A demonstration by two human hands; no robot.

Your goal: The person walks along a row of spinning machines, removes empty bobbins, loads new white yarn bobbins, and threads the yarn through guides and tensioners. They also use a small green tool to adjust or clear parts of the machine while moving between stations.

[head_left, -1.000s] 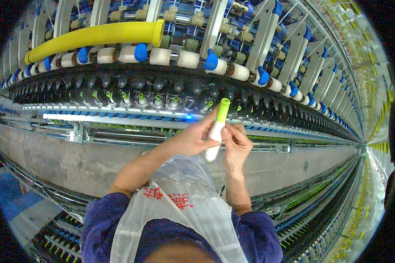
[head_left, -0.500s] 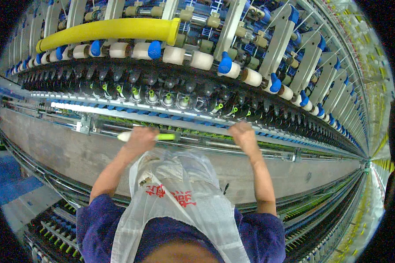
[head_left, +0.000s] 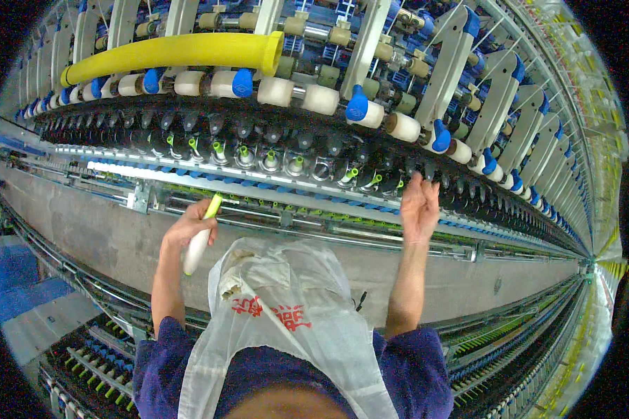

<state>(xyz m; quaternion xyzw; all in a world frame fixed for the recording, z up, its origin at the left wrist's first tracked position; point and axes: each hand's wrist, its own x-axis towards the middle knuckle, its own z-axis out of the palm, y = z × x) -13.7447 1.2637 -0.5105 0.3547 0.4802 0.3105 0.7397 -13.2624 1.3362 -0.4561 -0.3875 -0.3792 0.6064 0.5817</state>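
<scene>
My left hand [head_left: 192,225] is closed around a yarn bobbin [head_left: 198,248], white with yarn over most of its length and a bare bright green tube end pointing up and away. It is held tilted in front of the machine's lower rail. Farther right, my right hand [head_left: 419,213] reaches up to the row of black spindle positions [head_left: 458,183], its palm showing and its fingers stretched out. I see nothing held in it; any thin thread there is too fine to make out. Several green tube tips [head_left: 271,159] stand in metal rings left of that hand.
Above the spindles runs a line of white rollers [head_left: 321,100] with blue-tipped arms [head_left: 357,103]. A long yellow tube [head_left: 168,54] lies across them at upper left. A metal rail [head_left: 307,225] crosses before me. Behind me another machine row [head_left: 98,363] borders the grey floor [head_left: 84,220].
My left hand has moved left and turned the bobbin from nearly level to steeply tilted, green end up. My right hand has risen to the right toward the spindles, its fingers now stretched out.
</scene>
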